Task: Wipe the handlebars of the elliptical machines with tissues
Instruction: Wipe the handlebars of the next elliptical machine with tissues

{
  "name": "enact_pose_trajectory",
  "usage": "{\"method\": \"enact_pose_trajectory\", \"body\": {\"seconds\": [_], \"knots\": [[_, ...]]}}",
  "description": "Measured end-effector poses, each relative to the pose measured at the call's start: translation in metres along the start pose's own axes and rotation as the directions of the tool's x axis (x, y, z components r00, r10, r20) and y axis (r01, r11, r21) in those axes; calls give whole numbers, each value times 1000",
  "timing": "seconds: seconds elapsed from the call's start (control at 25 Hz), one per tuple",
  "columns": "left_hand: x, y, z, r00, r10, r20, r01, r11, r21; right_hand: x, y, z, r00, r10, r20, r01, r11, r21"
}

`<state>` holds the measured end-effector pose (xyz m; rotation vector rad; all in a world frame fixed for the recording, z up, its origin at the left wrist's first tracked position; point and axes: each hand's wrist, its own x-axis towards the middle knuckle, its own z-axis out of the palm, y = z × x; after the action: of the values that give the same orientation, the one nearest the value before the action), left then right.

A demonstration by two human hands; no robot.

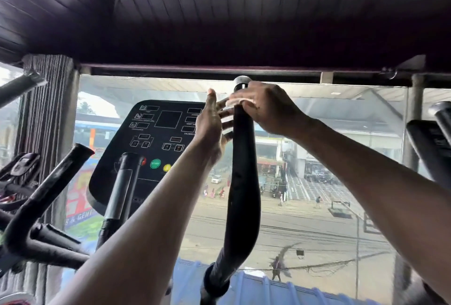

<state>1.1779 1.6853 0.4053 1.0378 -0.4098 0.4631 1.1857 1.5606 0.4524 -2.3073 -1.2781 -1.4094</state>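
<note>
A black padded handlebar (242,182) of the elliptical rises up the middle of the view to a silver end cap (241,81). My right hand (268,109) wraps its top, pressing a white tissue (235,102) against the grip just below the cap. My left hand (214,121) is held flat beside the bar on its left, fingers straight and spread, their tips touching the tissue's edge. The machine's other handlebar (122,190) stands lower left, in front of the console.
The black console (156,138) with green and yellow buttons is behind the left hand. Handlebars of neighbouring machines (44,194) crowd the left edge, and another machine (434,138) sits at the right edge. A large window (329,158) lies close ahead.
</note>
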Motion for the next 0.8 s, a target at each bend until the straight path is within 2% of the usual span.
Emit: {"method": "enact_pose_trajectory", "body": {"seconds": [0.04, 0.08, 0.24, 0.28, 0.4, 0.44, 0.6, 0.64, 0.76, 0.8], "knots": [[-1, -1, -1, 1000, -5, 9, 5, 1000, -17, 5, -1, 0, 996, 90, -23, -91, 996, -6], [-3, -1, -2, 1000, -3, 8, 3, 1000, -13, 3, -3, 2, 993, 116, -32, -116, 993, 4], [-8, -5, -11, 1000, -14, 28, 14, 1000, -15, -42, -29, -1, 981, -165, 105, 165, 986, 9], [-10, -6, -13, 999, -32, 31, 33, 999, -17, -39, -28, -3, 986, -136, 98, 138, 990, -19], [-18, -8, -14, 992, -105, 68, 107, 994, -26, -16, -21, -2, 984, 168, -64, -172, 983, -67], [-19, -9, -15, 990, -121, 79, 124, 992, -39, -18, -24, 2, 982, 175, -70, -178, 983, -49], [-27, -11, -22, 981, -158, 109, 170, 979, -115, -68, -57, -7, 989, -103, 107, 106, 994, -19], [-29, -12, -22, 981, -159, 113, 172, 978, -121, -67, -56, -10, 988, -83, 128, 87, 996, -20], [-35, -14, -18, 984, -149, 100, 158, 983, -91, -42, -47, -10, 984, 178, 11, -176, 980, -97], [-37, -14, -17, 984, -149, 93, 159, 982, -101, -40, -49, -4, 977, 215, -6, -215, 973, -86]]}}
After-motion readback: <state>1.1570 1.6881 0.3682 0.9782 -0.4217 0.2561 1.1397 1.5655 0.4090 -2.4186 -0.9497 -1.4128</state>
